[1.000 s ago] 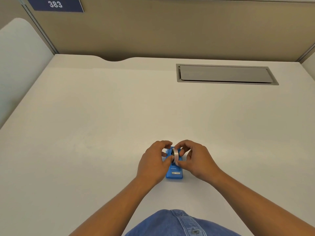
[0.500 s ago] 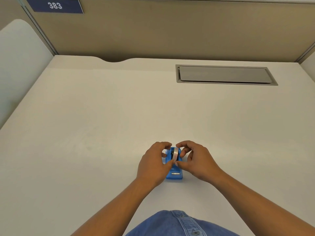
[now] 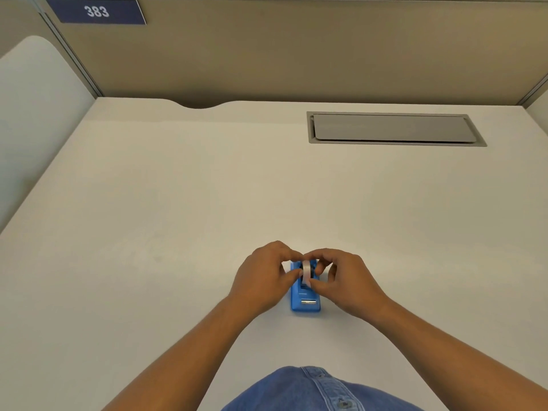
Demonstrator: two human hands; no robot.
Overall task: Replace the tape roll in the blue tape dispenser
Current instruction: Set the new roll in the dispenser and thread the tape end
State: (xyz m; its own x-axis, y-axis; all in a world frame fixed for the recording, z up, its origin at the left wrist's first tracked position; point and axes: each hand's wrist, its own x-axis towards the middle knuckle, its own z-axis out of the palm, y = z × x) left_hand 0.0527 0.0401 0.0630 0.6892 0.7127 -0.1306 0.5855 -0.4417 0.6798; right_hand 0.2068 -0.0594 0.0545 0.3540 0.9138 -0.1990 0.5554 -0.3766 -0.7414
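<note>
A small blue tape dispenser (image 3: pixel 305 302) stands on the white desk (image 3: pixel 207 203) near its front edge, cutter end towards me. A whitish tape roll (image 3: pixel 306 269) sits upright in the dispenser's slot. My left hand (image 3: pixel 262 280) wraps the dispenser's left side, thumb and fingertips pinching the roll. From the right, my right hand (image 3: pixel 345 281) pinches the same roll, its thumb lying across the dispenser's top. The dispenser's far end is hidden behind my fingers.
A grey cable hatch (image 3: pixel 391 129) is set into the desk at the back right. A tan partition with a blue "383" label (image 3: pixel 96 11) rises behind the desk. A white side panel (image 3: pixel 32 108) stands at the left.
The roll has straightened from a tilt to upright and sunk a little into the dispenser. Both hands have stayed on it, closing slightly.
</note>
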